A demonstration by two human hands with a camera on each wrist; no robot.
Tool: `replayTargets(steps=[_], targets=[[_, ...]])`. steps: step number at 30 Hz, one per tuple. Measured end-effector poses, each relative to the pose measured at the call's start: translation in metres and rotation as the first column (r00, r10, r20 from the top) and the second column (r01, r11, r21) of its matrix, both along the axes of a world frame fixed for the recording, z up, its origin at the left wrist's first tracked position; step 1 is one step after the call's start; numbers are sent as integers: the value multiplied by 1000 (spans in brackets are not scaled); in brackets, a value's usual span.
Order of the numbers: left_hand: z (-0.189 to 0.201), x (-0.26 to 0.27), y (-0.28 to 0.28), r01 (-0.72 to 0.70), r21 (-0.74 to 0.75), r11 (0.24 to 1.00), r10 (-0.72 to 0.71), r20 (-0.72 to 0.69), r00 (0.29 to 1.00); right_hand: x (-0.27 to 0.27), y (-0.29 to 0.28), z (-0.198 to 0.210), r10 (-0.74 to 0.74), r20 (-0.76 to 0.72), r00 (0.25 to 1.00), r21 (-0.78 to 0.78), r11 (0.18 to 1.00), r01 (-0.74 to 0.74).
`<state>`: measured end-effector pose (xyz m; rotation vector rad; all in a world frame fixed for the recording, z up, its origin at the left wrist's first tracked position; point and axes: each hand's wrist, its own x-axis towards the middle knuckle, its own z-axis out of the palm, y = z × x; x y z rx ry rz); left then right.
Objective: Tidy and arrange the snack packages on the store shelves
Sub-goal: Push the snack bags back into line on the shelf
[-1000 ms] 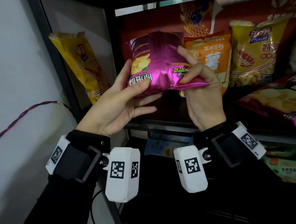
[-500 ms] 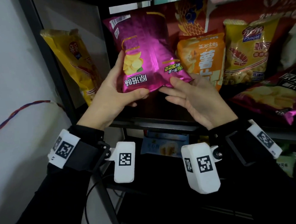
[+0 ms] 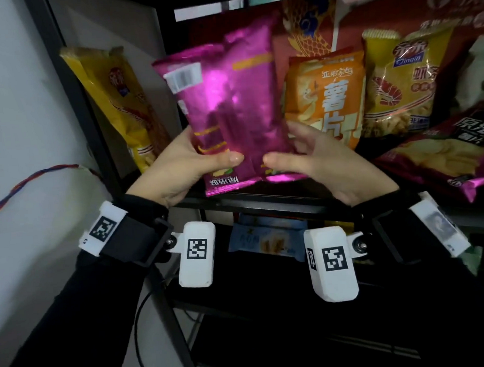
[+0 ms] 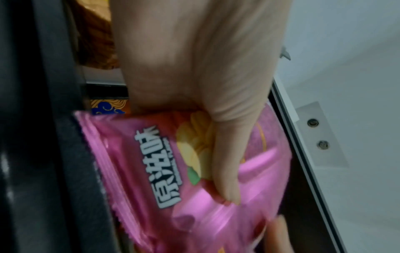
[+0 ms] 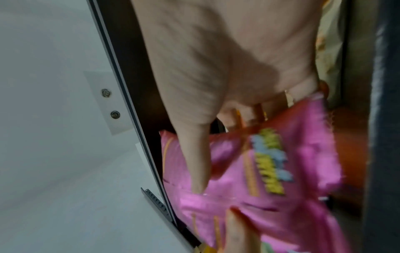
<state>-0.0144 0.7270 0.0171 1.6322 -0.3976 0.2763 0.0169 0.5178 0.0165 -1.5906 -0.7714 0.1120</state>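
Observation:
A shiny magenta chip bag (image 3: 231, 111) stands upright in front of the black shelf (image 3: 264, 203), its back with the barcode toward me. My left hand (image 3: 183, 164) grips its lower left corner, thumb across the front and fingers behind. My right hand (image 3: 312, 154) pinches the lower right corner in the same way. The left wrist view shows the magenta chip bag (image 4: 151, 171) under my thumb (image 4: 225, 171). In the right wrist view the magenta chip bag (image 5: 270, 179) is blurred, with my thumb (image 5: 194, 162) pressed on it.
An orange chip bag (image 3: 329, 100) stands just behind to the right, then a yellow shrimp-snack bag (image 3: 398, 82). Another magenta bag (image 3: 444, 156) lies flat at far right. A yellow bag (image 3: 119, 105) leans outside the black frame post (image 3: 88, 107). A blue packet (image 3: 266, 238) lies on the lower shelf.
The magenta bag has been turned from front-facing to back-facing and stood taller. My right hand, open under it half a second ago, now pinches its lower right corner again.

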Motion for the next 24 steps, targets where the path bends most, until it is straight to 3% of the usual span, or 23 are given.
replayTargets(steps=[3,8,11,14,16,20,24], targets=[[-1,1,-5,15,57,998,-17,33,999,1,10,8,-60,13,998,110,992,58],[7,-4,-4,73,-75,995,-66,101,993,7,8,12,-55,64,996,130,990,47],[12,-6,-6,27,-84,996,-12,169,985,5,10,13,-30,135,990,121,993,14],[10,-7,-12,-52,-64,997,64,207,976,-2,14,15,-33,147,989,273,962,-9],[7,-9,-16,-56,-140,989,86,221,971,-6,16,15,-32,155,987,344,939,-24],[4,-12,-21,19,-286,958,67,288,955,-13,15,18,-72,237,969,314,949,-6],[7,-13,-18,12,-252,968,77,340,937,-13,12,22,-9,211,978,343,937,-65]])
